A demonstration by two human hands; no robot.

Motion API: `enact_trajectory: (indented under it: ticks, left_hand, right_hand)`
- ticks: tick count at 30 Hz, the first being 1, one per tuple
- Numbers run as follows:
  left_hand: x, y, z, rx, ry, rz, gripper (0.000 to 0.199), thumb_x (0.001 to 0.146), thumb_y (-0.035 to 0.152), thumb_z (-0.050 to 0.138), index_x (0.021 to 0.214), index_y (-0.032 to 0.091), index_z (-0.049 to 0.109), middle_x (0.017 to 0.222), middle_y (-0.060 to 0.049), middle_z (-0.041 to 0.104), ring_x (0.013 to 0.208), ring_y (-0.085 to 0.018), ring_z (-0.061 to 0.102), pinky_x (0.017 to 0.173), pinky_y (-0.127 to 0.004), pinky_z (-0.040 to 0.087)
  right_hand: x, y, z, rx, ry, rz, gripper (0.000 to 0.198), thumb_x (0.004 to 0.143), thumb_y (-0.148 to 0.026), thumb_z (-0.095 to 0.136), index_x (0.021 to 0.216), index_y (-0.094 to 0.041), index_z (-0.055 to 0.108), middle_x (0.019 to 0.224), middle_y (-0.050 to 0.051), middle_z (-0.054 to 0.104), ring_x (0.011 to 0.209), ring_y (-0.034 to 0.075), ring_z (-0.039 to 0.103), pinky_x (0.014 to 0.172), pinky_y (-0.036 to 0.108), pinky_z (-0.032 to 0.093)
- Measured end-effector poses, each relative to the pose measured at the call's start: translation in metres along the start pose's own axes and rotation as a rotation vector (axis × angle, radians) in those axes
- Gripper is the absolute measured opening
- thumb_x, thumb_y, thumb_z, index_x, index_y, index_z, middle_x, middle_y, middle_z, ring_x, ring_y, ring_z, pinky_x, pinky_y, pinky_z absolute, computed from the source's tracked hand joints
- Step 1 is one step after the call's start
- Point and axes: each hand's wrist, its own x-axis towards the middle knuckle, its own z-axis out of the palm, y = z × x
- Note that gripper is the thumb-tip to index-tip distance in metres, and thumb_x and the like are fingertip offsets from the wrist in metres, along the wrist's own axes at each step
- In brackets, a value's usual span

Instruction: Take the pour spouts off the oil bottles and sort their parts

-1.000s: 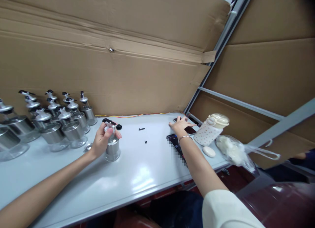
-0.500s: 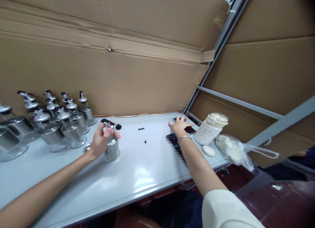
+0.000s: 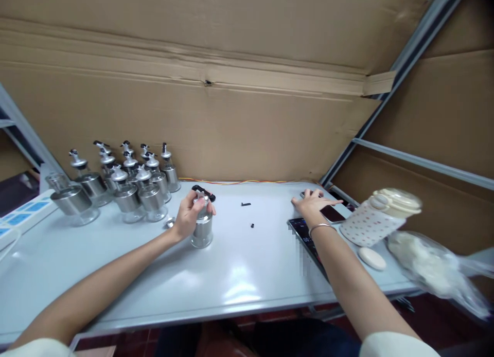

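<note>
My left hand (image 3: 189, 215) is wrapped round the top of a glass oil dispenser bottle (image 3: 203, 228) with a steel sleeve, which stands upright on the table. The bottle's spout is partly hidden by my fingers; behind it shows a black part (image 3: 204, 192). My right hand (image 3: 311, 205) lies with fingers spread over a dark phone (image 3: 332, 214) at the back right, covering part of it. Under that forearm is a larger phone or tablet (image 3: 299, 226) with a lit screen. Between my hands lie a small black lever (image 3: 246, 204) and a tiny black cap (image 3: 252, 225).
Several similar dispenser bottles (image 3: 127, 202) stand at the left, near a power strip (image 3: 27, 210). A small shiny metal piece (image 3: 169, 223) is beside my left wrist. At the right are a dotted tumbler (image 3: 372, 220), a white round object (image 3: 372, 258) and a plastic bag (image 3: 428, 264). Cardboard walls the back.
My view has turned left, so everything sits further right and the power strip has come into sight. Both hands keep about the same places, the left still round the bottle.
</note>
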Motion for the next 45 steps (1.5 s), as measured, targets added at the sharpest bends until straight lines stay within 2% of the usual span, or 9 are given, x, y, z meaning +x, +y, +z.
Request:
enact_trajectory:
  ticks: [6, 12, 17, 20, 24, 27, 32, 42, 45]
  left_hand:
    - [-0.002, -0.002, -0.002, 0.016, -0.038, 0.014, 0.028, 0.083, 0.044, 0.053, 0.089, 0.016, 0.051, 0.061, 0.004, 0.055, 0.056, -0.016, 0.063, 0.058, -0.03, 0.047]
    - [-0.005, -0.009, -0.006, 0.148, -0.098, 0.115, 0.025, 0.084, 0.038, 0.055, 0.097, 0.02, 0.044, 0.069, 0.003, 0.057, 0.066, -0.016, 0.064, 0.066, -0.03, 0.047]
    - [-0.007, -0.018, -0.01, 0.264, -0.123, 0.226, 0.031, 0.078, 0.022, 0.061, 0.099, 0.023, 0.038, 0.079, 0.002, 0.06, 0.077, -0.016, 0.064, 0.074, -0.032, 0.048]
    - [-0.01, -0.024, -0.011, 0.308, -0.122, 0.236, 0.033, 0.08, 0.02, 0.057, 0.106, 0.024, 0.037, 0.087, -0.001, 0.061, 0.079, -0.016, 0.062, 0.077, -0.034, 0.047]
    - [-0.017, -0.029, -0.006, 0.358, -0.031, 0.248, 0.044, 0.078, 0.023, 0.059, 0.115, 0.025, 0.035, 0.096, -0.004, 0.059, 0.08, -0.015, 0.059, 0.074, -0.032, 0.047]
    - [-0.022, -0.031, -0.001, 0.321, -0.055, 0.238, 0.053, 0.078, 0.023, 0.058, 0.121, 0.026, 0.028, 0.104, -0.005, 0.058, 0.085, -0.016, 0.06, 0.077, -0.033, 0.048]
    - [-0.024, -0.032, 0.0, 0.31, -0.09, 0.19, 0.059, 0.075, 0.027, 0.061, 0.123, 0.024, 0.028, 0.109, -0.009, 0.059, 0.097, -0.023, 0.059, 0.086, -0.041, 0.046]
    - [-0.017, -0.026, -0.003, 0.343, -0.218, 0.2, 0.071, 0.071, 0.022, 0.065, 0.128, 0.024, 0.023, 0.109, -0.009, 0.062, 0.091, -0.021, 0.063, 0.082, -0.036, 0.049]
    - [-0.009, -0.025, -0.008, 0.353, -0.307, 0.149, 0.084, 0.069, 0.023, 0.07, 0.136, 0.025, 0.019, 0.118, -0.012, 0.059, 0.103, -0.025, 0.061, 0.088, -0.039, 0.048]
  right_hand:
    - [-0.001, 0.0, 0.001, -0.031, 0.036, -0.017, 0.055, 0.088, -0.048, 0.037, 0.133, -0.018, 0.042, 0.137, 0.023, 0.035, 0.118, 0.05, 0.042, 0.088, 0.081, 0.008]
    - [-0.025, -0.022, -0.013, 0.057, 0.224, -0.285, 0.047, 0.088, -0.024, 0.041, 0.134, -0.019, 0.039, 0.141, 0.018, 0.034, 0.131, 0.039, 0.029, 0.098, 0.072, 0.01]
    - [-0.091, -0.062, -0.059, 0.708, 0.433, -0.65, 0.043, 0.084, -0.027, 0.047, 0.124, -0.01, 0.043, 0.131, 0.022, 0.042, 0.123, 0.033, 0.04, 0.102, 0.06, 0.024]
    - [-0.151, -0.069, -0.082, 1.16, 0.347, -1.083, 0.03, 0.089, -0.032, 0.041, 0.114, -0.016, 0.048, 0.117, 0.015, 0.051, 0.112, 0.024, 0.05, 0.099, 0.044, 0.037]
    - [-0.219, -0.063, -0.083, 1.39, -0.047, -1.475, 0.026, 0.091, -0.036, 0.039, 0.11, -0.021, 0.049, 0.109, 0.009, 0.057, 0.103, 0.02, 0.056, 0.092, 0.038, 0.045]
    - [-0.239, -0.062, -0.071, 1.467, -0.139, -1.387, 0.043, 0.079, -0.031, 0.059, 0.117, -0.021, 0.042, 0.109, 0.009, 0.058, 0.1, 0.022, 0.058, 0.088, 0.039, 0.047]
    - [-0.234, -0.061, -0.065, 1.571, -0.217, -1.302, 0.035, 0.079, -0.028, 0.06, 0.111, -0.023, 0.046, 0.108, 0.007, 0.061, 0.098, 0.02, 0.06, 0.088, 0.038, 0.048]
    - [-0.229, -0.067, -0.064, 1.503, -0.031, -1.283, 0.035, 0.078, -0.035, 0.063, 0.109, -0.022, 0.051, 0.095, 0.006, 0.065, 0.081, 0.02, 0.061, 0.077, 0.036, 0.05]
    - [-0.217, -0.076, -0.062, 1.575, -0.202, -1.298, 0.037, 0.078, -0.039, 0.063, 0.109, -0.023, 0.052, 0.097, 0.005, 0.066, 0.086, 0.02, 0.064, 0.079, 0.035, 0.051]
